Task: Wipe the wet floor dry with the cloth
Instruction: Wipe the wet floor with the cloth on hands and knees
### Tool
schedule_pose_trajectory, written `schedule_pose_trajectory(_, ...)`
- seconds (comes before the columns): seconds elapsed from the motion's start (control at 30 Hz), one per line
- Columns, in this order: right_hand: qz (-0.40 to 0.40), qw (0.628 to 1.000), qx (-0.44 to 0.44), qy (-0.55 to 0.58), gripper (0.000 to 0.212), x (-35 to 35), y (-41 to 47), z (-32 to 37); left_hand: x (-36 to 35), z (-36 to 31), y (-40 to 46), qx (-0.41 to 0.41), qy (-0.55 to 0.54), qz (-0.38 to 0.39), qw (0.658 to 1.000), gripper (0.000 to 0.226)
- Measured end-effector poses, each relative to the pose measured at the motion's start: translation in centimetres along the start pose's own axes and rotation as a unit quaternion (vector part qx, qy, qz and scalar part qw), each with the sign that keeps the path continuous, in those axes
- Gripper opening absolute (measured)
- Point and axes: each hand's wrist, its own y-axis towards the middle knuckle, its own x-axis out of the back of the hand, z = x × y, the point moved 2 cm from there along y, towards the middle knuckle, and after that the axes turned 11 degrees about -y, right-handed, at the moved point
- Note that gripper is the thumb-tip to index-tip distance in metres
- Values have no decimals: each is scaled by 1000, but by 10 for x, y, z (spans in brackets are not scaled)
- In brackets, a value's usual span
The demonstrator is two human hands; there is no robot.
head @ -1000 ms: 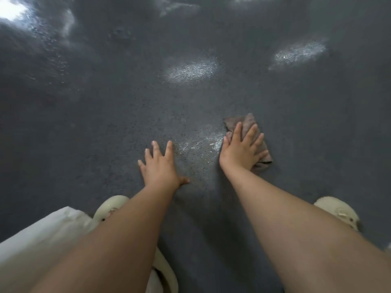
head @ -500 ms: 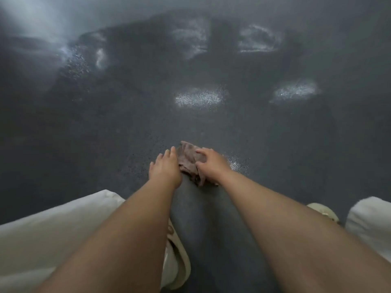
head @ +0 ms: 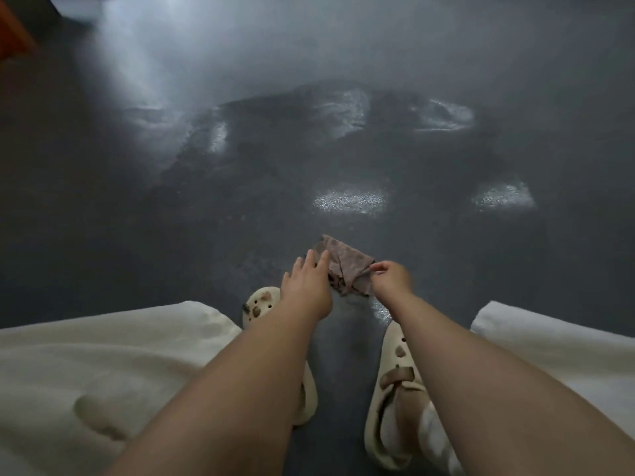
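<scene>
The cloth's (head: 345,269) near edge hides behind both hands; forearms run off-frame.

Floor (head: 240,207): dark grey, fine-grained, rough-looking; glossy wet patches (head: 350,202) glittered under light, elsewhere matt. Cloth (head: 343,266): thin brownish woven fabric, limp, crumpled, dull. Clogs (head: 385,383): cream moulded foam or plastic, smooth, perforated, matt. Trousers (head: 103,365): cream cloth, soft, matt.

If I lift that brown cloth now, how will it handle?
Probably floppy: the cloth lies crumpled in folds between the left hand and right hand. Likely damp and heavier than it looks, since the floor ahead glistens wet. It may drip.
</scene>
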Motion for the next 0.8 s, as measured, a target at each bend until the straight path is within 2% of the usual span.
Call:
schedule_pose_trajectory(0.17, 11, 999, -19, 27, 26, -10, 17, -4, -8, 6, 14, 27, -19, 0, 999, 83)
schedule_pose_trajectory(0.3, 15, 998, -63, 7, 27, -23, 36, -8, -23, 10, 39, 9, -25, 19, 999, 79)
schedule_pose_trajectory(0.47, 30, 990, -140, 7, 26, -52, 77, -19, -48, 12, 78, -29, -57, 30, 998, 52)
schedule_pose_trajectory(0.57, 44, 984, -170, 14, 36, -88, 124, -47, -61, 12, 103, -26, -73, 48, 996, 38)
schedule_pose_trajectory(0.67, 30, 984, -177, -13, 47, -93, 136, -45, -71, 12, 121, -31, -99, 42, 994, 64)
schedule_pose_trajectory(0.73, 25, 986, -156, -45, 31, -78, 124, -23, -74, 13, 127, -46, -87, 15, 995, 75)
schedule_pose_trajectory(0.8, -13, 989, -128, -79, 20, -66, 122, -12, -75, 12, 133, -68, -44, -12, 997, 75)
